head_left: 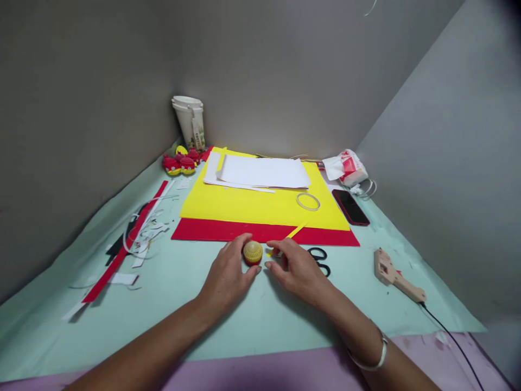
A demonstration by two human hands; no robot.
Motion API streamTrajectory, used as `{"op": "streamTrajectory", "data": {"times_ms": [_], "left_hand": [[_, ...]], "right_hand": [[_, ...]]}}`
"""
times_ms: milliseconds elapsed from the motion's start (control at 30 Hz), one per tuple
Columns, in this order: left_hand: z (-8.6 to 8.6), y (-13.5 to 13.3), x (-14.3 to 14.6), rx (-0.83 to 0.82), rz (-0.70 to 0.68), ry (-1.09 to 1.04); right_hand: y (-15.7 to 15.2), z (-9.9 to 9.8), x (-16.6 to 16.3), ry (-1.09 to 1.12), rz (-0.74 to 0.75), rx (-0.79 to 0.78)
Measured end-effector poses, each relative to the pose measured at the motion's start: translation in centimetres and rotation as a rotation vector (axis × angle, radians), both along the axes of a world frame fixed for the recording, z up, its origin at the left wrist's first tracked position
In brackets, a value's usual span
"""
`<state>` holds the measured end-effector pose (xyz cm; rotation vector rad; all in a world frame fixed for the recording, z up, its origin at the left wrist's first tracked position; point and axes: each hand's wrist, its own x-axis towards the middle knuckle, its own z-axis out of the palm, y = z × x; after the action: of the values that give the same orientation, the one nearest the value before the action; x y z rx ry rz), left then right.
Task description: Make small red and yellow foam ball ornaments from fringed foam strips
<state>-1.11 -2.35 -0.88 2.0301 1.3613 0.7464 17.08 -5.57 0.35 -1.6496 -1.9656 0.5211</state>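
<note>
A small round piece (253, 252), domed yellow on top with a red base, sits on the pale green cover. My left hand (230, 269) curves around its left side, thumb and fingers on either side of it. To its right is my right hand (295, 266), thumb and forefinger apart with a gap between them and no object seen in it. Black scissor handles (317, 253) show beyond the right hand, which hides the rest of the scissors. A narrow yellow strip (298, 229) lies just past the right fingers.
Yellow (260, 206) and red sheets (220, 229) lie ahead under white paper (264, 171) and a ring (308, 201). Strips and scraps (126, 244) are at left, red-yellow crafts (179, 163) and a cup (189, 122) behind. Right: phone (350, 207), tissue pack (353, 167), corded glue gun (399, 277).
</note>
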Motion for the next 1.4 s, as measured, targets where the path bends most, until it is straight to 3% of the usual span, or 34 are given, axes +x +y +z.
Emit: {"op": "streamTrajectory", "data": {"times_ms": [800,1067,1167,1267,1400], "left_hand": [[0.2,0.1,0.0,0.005,0.023,0.012],[0.7,-0.4,0.0,0.007,0.000,-0.009],[1.7,-0.5,-0.3,-0.022,0.068,-0.108],[2.7,-0.3,-1.0,0.052,0.222,-0.316],[3.5,-0.7,-1.7,0.137,0.325,-0.516]], "right_hand": [[0.0,0.0,0.2,-0.042,-0.042,-0.012],[0.1,1.2,1.2,-0.060,-0.119,0.004],[0.2,1.5,2.1,-0.077,-0.129,0.044],[0.2,1.8,2.4,-0.119,-0.125,0.061],[-0.4,2.4,1.2,-0.133,-0.077,-0.031]]}}
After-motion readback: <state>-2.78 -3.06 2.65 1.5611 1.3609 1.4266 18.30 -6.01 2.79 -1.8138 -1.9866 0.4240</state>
